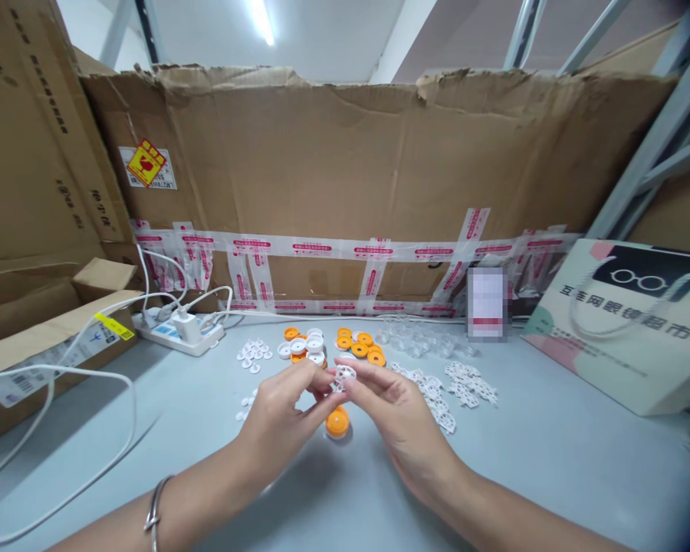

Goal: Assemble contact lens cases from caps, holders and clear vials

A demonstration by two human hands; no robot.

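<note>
My left hand (279,418) and my right hand (399,414) meet over the grey table (552,460), fingertips pinching a small white plastic gear-like part (343,376) between them. Just below the hands, an orange round cap (337,423) sits on the table. Behind the hands lie orange and white discs (333,345), a small cluster of white pieces (254,353) to the left, and a spread of white gear-like pieces (454,391) to the right. Clear small parts (419,341) lie further back.
A taped cardboard wall (345,192) closes the back. A white power strip (178,331) with cables sits at the back left beside cardboard boxes (46,345). A printed paper bag (626,322) stands at the right, by a metal rack (661,138).
</note>
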